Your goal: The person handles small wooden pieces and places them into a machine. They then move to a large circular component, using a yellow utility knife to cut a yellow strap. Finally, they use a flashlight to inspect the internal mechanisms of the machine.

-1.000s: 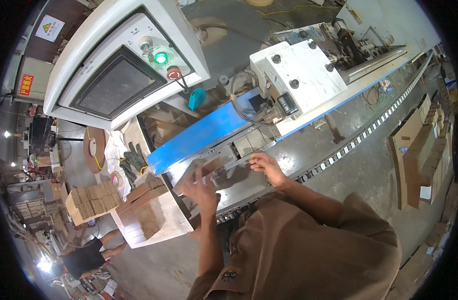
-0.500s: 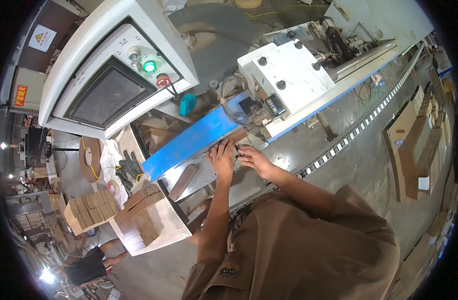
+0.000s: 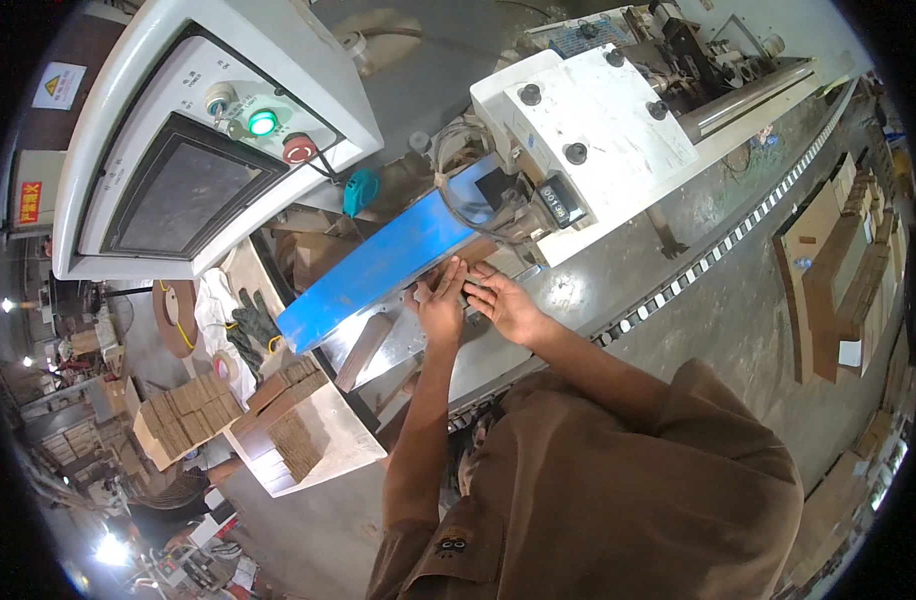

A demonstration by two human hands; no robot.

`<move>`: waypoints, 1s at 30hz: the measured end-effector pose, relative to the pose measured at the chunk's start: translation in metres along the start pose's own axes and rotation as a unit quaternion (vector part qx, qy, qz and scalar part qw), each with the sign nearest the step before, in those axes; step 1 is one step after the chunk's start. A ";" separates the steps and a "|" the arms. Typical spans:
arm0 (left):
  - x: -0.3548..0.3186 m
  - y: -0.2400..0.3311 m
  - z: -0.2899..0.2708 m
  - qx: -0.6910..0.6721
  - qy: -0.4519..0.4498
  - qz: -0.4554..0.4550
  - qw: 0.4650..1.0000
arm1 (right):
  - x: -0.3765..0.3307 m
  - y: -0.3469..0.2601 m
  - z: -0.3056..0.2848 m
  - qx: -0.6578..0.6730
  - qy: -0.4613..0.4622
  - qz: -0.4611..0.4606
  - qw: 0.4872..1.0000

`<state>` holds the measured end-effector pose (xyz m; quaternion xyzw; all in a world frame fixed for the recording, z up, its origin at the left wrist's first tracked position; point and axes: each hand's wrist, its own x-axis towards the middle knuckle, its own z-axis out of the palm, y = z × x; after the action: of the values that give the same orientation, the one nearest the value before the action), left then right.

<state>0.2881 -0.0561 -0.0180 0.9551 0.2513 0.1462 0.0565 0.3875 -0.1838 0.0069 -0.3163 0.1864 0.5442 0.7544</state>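
In the head view, the person stands at a long machine. Both hands are together on the metal bed (image 3: pixel 578 290) of the machine, just below the blue guard (image 3: pixel 383 270). The left hand (image 3: pixel 441 305) lies flat, palm down, fingers stretched toward the guard; a small grey piece (image 3: pixel 418 297) shows at its left edge, touching the hand, but I cannot tell if the hand grips it. The right hand (image 3: pixel 506 305) is just beside the left one, its fingers half bent and pointing left, the tips touching a small thing at the gap under the guard; whether it holds it I cannot tell.

Above the hands sits the white housing (image 3: pixel 598 130) with black knobs, and a small counter (image 3: pixel 561 198) is on its lower face. On the left a control panel (image 3: pixel 193 150) hangs with a dark screen, a lit green lamp (image 3: pixel 263 123) and a red button (image 3: pixel 298 149). A teal tape measure (image 3: pixel 360 190) hangs between the panel and the guard. Lower left, a desk (image 3: pixel 343 445) carries stacks of brown wooden blocks (image 3: pixel 298 440), and dark gloves (image 3: pixel 250 330) lie near them. The person wears a brown shirt (image 3: pixel 618 500).
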 end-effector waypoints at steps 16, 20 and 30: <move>0.049 0.072 0.020 -0.130 0.043 0.051 0.989 | -0.031 -0.036 -0.023 -0.176 0.031 -0.085 0.980; 0.048 0.075 0.024 -0.113 0.071 0.011 0.991 | -0.054 -0.042 -0.010 -0.199 0.082 -0.069 0.974; -0.038 -0.041 -0.100 -0.066 0.169 -0.117 0.976 | -0.060 -0.011 -0.030 -0.170 0.041 0.000 0.985</move>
<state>0.2067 -0.0365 0.0601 0.8749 0.3571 0.3139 0.0925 0.3796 -0.2485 0.0258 -0.4623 0.1220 0.5546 0.6810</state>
